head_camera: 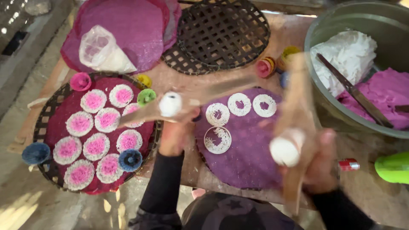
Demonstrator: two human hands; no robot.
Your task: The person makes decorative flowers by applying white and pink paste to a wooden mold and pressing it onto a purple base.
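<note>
Head view, listed near to far.

Right hand (317, 164): blurred; fingers closed round a pale stick (294, 127) tipped with a white blob (284, 151), held over the near right edge of the purple sheet (247, 157).

Left hand (174, 136): black sleeve, fingers wrapped round a second pale stick (204, 96) carrying a white blob (170, 104), between the two trays.

Purple sheet: round, lying flat at centre; four white lacy rings (239, 104) sit on its far half.

Left woven tray (47, 123): dark lattice, lined with a magenta sheet bearing about ten white discs with pink centres (94, 147). Small cups stand at its rim: blue (36, 153), dark blue (130, 159), green (146, 97), pink (80, 81).

Grey basin (324, 30): right side, holds white dough (347, 57), purple dough (385, 96) and a dark flat blade (353, 91) leaning across them.

Red-and-silver cylinder (348, 164) and green object (394, 167): right of the right hand.

Empty woven tray (221, 34): far centre.

Stacked magenta sheets (136, 25): far left, clear plastic bag (102, 51) on top.
</note>
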